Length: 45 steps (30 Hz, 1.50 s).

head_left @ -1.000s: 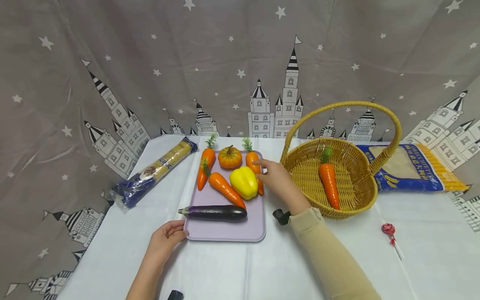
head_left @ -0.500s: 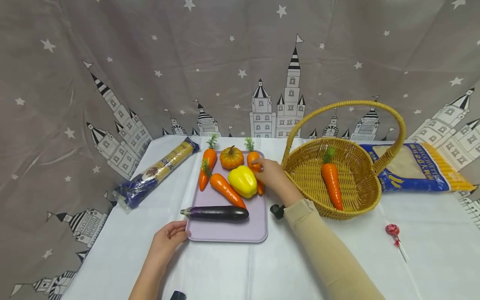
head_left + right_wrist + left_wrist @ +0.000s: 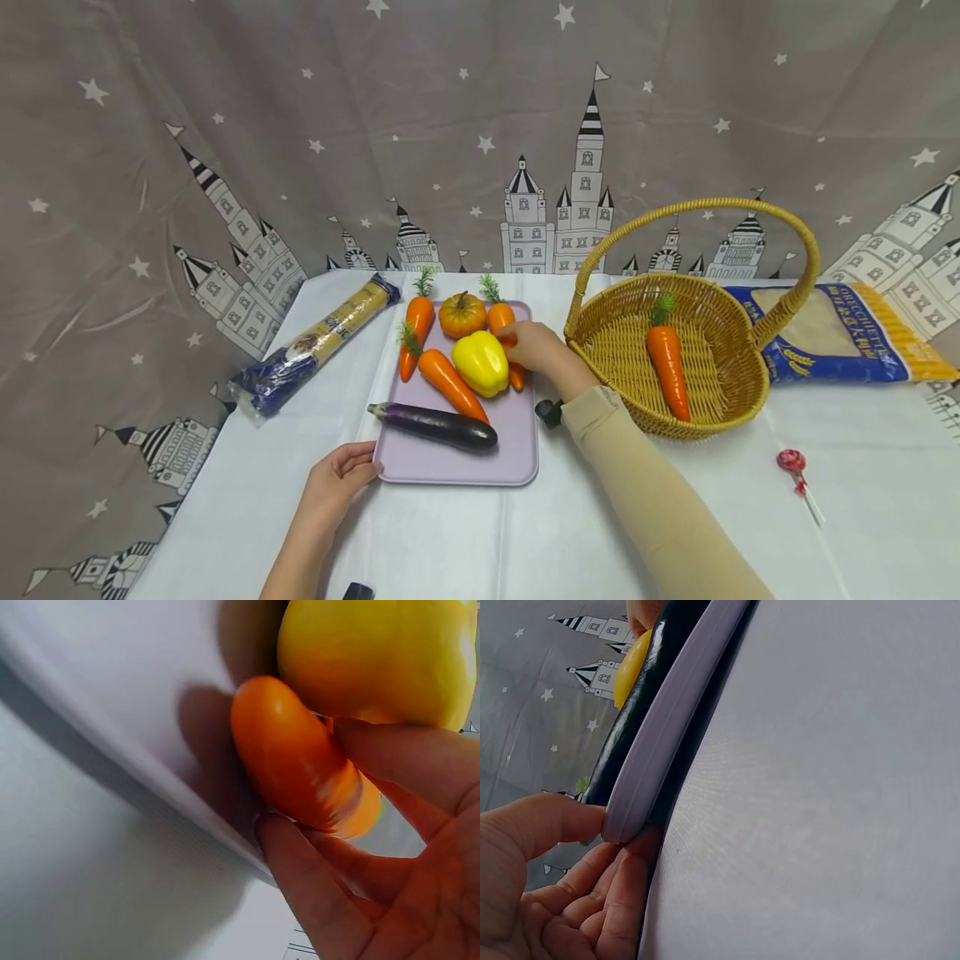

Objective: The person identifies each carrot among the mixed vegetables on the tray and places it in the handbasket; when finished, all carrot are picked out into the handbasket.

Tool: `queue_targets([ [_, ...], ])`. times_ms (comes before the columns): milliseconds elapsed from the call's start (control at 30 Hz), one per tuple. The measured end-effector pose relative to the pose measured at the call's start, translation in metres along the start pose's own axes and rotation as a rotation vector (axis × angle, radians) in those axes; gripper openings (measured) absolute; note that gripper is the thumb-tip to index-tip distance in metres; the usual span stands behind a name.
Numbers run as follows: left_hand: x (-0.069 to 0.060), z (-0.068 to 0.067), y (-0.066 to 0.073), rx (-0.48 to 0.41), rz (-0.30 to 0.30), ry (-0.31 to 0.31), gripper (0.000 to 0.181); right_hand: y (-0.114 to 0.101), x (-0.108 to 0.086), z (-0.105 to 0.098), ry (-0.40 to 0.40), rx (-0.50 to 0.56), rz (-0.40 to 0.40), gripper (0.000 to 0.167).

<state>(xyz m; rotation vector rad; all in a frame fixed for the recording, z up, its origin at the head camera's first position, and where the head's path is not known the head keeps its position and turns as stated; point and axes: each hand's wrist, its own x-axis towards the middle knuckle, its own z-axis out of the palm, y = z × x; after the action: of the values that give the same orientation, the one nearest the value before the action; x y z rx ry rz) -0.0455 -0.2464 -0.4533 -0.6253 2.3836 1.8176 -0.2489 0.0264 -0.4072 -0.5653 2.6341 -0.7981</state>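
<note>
On the lilac tray (image 3: 450,465) lie three carrots, a small pumpkin (image 3: 462,315), a yellow pepper (image 3: 480,363) and an eggplant (image 3: 437,426). My right hand (image 3: 542,350) pinches the right-hand carrot (image 3: 500,317) between thumb and fingers, beside the pepper; the right wrist view shows this carrot (image 3: 292,754) between thumb and fingertips. At the tray's near left corner my left hand (image 3: 334,483) grips the rim, thumb on top and curled fingers below, as the left wrist view of the hand (image 3: 562,877) shows. Another carrot (image 3: 667,371) lies in the wicker basket.
The wicker basket (image 3: 600,346) with a tall handle stands right of the tray. Behind it on the right lies a blue and yellow pasta bag (image 3: 840,333). A lollipop (image 3: 792,461) is at the front right, and a long pasta packet (image 3: 322,337) lies left of the tray.
My right hand has moved slightly left with the carrot's upper end. The pepper has shifted a little left, and the eggplant has turned, its stem end now farther back. My left hand stays on the rim.
</note>
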Motion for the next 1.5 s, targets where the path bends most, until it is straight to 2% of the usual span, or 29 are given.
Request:
queue_targets([
  [467, 0.000, 0.000, 0.000, -0.006, -0.004, 0.006, 0.039, 0.006, 0.000, 0.002, 0.015, 0.109, 0.001, 0.042],
  [733, 0.000, 0.001, 0.000, -0.010, 0.004, 0.006, 0.039, 0.015, -0.001, 0.004, 0.046, 0.238, 0.001, 0.042],
  [1000, 0.000, 0.001, 0.000, -0.010, 0.004, 0.007, 0.039, 0.009, -0.006, 0.000, 0.095, 0.363, 0.037, 0.044],
  [1267, 0.000, 0.001, -0.001, -0.011, -0.002, 0.008, 0.040, -0.001, -0.012, -0.013, 0.178, 0.334, -0.002, 0.041],
  [1500, 0.000, 0.000, -0.001, -0.005, 0.004, 0.004, 0.040, -0.013, -0.030, -0.026, 0.189, 0.372, -0.043, 0.040],
])
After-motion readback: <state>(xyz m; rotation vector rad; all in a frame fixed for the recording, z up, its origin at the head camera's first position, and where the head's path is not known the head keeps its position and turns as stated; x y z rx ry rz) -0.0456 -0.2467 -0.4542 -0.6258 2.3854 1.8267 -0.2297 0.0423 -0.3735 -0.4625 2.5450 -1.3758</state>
